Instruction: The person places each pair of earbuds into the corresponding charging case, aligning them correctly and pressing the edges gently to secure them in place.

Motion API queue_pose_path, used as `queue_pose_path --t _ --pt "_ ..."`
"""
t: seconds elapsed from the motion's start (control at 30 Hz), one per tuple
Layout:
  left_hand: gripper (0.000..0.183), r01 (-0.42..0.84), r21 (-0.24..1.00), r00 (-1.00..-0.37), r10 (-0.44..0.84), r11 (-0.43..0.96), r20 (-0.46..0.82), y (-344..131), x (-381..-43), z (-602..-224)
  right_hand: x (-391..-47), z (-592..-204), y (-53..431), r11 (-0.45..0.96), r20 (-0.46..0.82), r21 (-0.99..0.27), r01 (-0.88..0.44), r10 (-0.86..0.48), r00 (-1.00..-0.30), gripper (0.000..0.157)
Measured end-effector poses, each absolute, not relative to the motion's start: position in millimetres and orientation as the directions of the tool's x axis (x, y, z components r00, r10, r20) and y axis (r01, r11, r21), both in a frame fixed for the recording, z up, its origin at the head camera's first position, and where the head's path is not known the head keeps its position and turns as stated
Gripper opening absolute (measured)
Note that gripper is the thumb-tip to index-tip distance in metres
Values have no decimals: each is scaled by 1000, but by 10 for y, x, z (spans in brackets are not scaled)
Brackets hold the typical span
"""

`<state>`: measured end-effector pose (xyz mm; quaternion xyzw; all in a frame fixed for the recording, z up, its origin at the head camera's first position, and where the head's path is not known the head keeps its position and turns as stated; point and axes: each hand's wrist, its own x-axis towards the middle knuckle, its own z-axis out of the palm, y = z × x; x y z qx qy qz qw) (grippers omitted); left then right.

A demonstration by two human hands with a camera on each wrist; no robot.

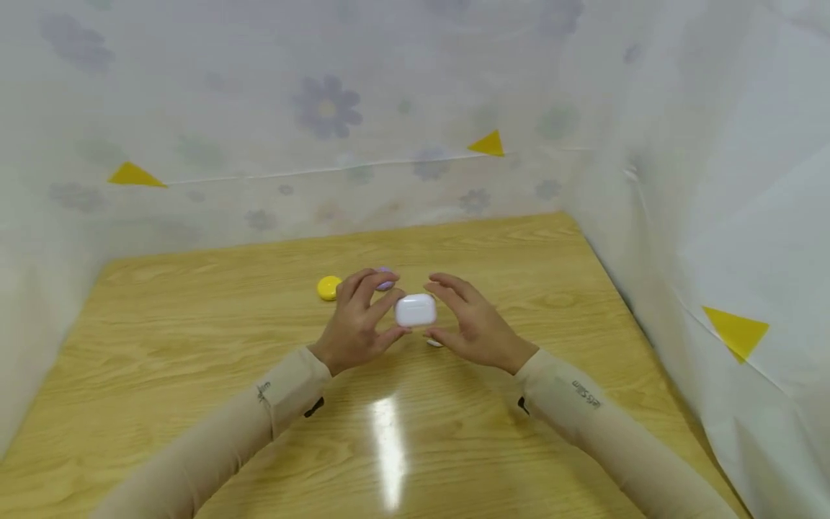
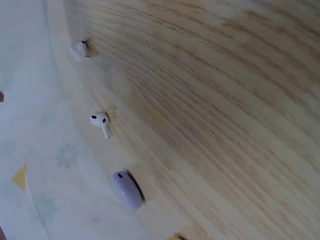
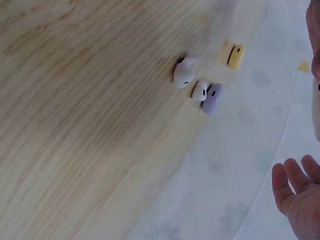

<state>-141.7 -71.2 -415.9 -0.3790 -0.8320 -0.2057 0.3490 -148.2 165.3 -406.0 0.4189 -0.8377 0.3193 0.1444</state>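
Observation:
A white earbud case (image 1: 416, 310) is held up above the table, its lid closed. My left hand (image 1: 357, 324) pinches its left end between thumb and fingers. On the other side my right hand (image 1: 481, 328) has its fingers spread and gently bent; in the right wrist view they stand apart from the case. Two white earbuds lie on the table: one earbud (image 2: 99, 119) beside the purple rounded piece (image 2: 127, 190), another earbud (image 2: 79, 50) farther off. In the head view one earbud (image 1: 434, 344) peeks out below the right thumb; the other is hidden.
A yellow rounded piece (image 1: 328, 288) lies left of the purple one, partly behind the left hand. The wooden table (image 1: 194, 317) ends at a flowered cloth wall (image 1: 259, 144) behind and a white sheet (image 1: 752, 238) at the right.

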Motion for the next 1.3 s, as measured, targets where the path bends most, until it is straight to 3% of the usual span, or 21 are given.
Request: queue_pose_path --t 0.37,0.43,0.53,0.63,0.73,0.83,1.0,1.3 --pt "47 783 113 -480 479 612 735 -725 -1374 -4202 -1509 -4080 1570 453 558 -280 -846 -640 -528 53" --pt "51 772 178 -531 466 610 708 -715 -1358 -4202 -1517 -4089 1568 447 575 -267 -854 -637 -513 52" --pt "61 704 397 -681 403 589 611 -703 -1319 -4195 -1525 -4103 1568 446 598 -250 -860 -627 -499 51" --pt "56 521 668 -854 320 531 411 -689 -1270 -4183 -1522 -4116 1568 454 616 -235 -859 -615 -493 51" --pt "41 333 822 -934 281 463 220 -678 -1235 -4191 -1511 -4141 1569 463 624 -221 -858 -609 -490 51" --pt "32 280 859 -941 301 428 157 -667 -1227 -4236 -1495 -4172 1561 466 620 -217 -858 -613 -490 52" --pt "26 309 847 -930 325 432 173 -648 -1223 -4327 -1457 -4216 1549 479 582 -235 -846 -628 -517 49" --pt "26 343 807 -931 287 481 225 -655 -1156 -4352 -1431 -4250 1607 474 466 -371 -799 -649 -601 30"
